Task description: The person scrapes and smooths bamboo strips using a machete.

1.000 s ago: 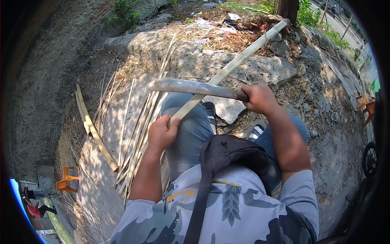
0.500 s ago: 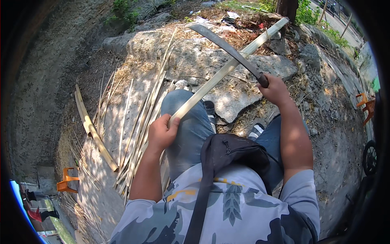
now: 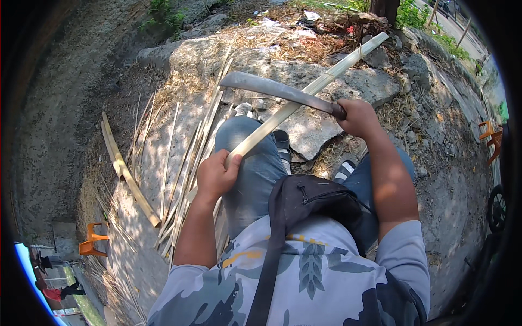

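Observation:
My left hand [image 3: 217, 173] is closed round the near end of a long pale bamboo strip [image 3: 276, 120], which slants over my left knee up to the right. In my right hand [image 3: 358, 117] is the dark handle of a machete [image 3: 274, 88]. Its long, slightly curved blade points left and crosses over the strip around the middle. Whether the edge touches the strip I cannot tell. Beside my left knee several thin bamboo strips [image 3: 190, 163] lie in a loose pile on the ground.
Two wider bamboo pieces [image 3: 128, 176] lie farther left. A broken concrete slab [image 3: 310, 136] and rubble are in front of my feet. Orange plastic chairs [image 3: 93, 239] stand at both sides. A tree trunk [image 3: 385, 11] rises at the back. A black bag [image 3: 315, 204] rests across my lap.
My right hand has come nearer and a little left, and the machete blade has swung lower toward level across the strip. The strip's far end has dipped slightly; my left hand keeps its grip.

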Demonstrator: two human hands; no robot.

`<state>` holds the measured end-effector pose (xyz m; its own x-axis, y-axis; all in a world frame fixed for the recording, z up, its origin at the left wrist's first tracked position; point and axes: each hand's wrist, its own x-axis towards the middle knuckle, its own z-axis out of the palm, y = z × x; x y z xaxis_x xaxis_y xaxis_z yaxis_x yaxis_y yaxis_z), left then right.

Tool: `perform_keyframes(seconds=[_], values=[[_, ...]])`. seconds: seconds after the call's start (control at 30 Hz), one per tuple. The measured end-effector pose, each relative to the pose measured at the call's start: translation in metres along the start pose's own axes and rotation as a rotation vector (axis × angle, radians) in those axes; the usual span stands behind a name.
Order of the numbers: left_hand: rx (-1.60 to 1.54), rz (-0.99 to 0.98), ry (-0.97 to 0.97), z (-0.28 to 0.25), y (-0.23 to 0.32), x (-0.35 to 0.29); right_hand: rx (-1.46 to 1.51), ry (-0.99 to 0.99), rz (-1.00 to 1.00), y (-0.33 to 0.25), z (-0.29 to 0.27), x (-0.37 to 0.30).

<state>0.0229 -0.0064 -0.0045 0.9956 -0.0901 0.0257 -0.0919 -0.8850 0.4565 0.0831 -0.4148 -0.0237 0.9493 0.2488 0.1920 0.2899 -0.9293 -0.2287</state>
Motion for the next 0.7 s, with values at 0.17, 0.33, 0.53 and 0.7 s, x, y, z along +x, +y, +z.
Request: perform_keyframes(seconds=[0.17, 0.33, 0.53, 0.7], values=[[-0.029, 0.022, -0.002, 0.003, -0.001, 0.004, 0.298, 0.001, 0.297, 0.013, -0.005, -0.006], [-0.035, 0.007, -0.02, -0.004, 0.0, 0.0, 0.183, 0.009, 0.26, 0.008, -0.008, -0.011], [-0.02, 0.018, 0.01, 0.0, 0.001, 0.002, 0.126, 0.007, 0.165, -0.016, 0.004, -0.006], [-0.039, 0.03, 0.007, -0.003, -0.002, 0.0, 0.065, 0.013, -0.081, -0.028, -0.002, -0.002]])
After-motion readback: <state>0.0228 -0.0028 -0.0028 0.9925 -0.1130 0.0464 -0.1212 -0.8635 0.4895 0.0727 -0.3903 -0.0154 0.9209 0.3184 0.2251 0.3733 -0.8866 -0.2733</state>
